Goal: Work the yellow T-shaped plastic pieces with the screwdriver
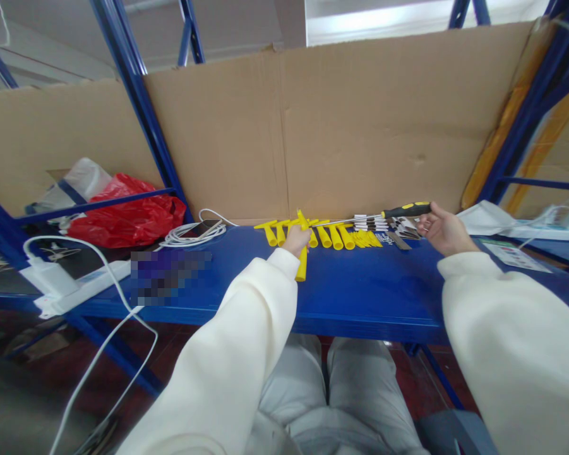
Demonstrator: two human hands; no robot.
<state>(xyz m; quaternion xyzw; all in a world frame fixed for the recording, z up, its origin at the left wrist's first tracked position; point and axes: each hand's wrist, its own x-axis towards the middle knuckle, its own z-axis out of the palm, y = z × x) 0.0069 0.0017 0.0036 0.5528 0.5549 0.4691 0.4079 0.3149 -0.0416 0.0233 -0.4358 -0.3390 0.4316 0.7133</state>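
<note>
My left hand (297,241) is closed around a yellow plastic T-shaped handle (302,268), held above the blue shelf. In my right hand (442,229) is a screwdriver (406,209) with a black and yellow grip, held by the end of that grip. Its long metal shaft points left, and the tip is close to the top of the yellow handle; whether they touch I cannot tell. Behind my left hand several more yellow handles (335,237) lie in a row. Small flat yellow pieces (365,239) lie to their right.
Striped black and white pieces (370,222) and a flat metal piece (398,241) lie near the back. A coiled white cable (189,234), a red plastic bag (127,212) and a power strip (83,287) are on the left. A cardboard panel (360,126) closes the back.
</note>
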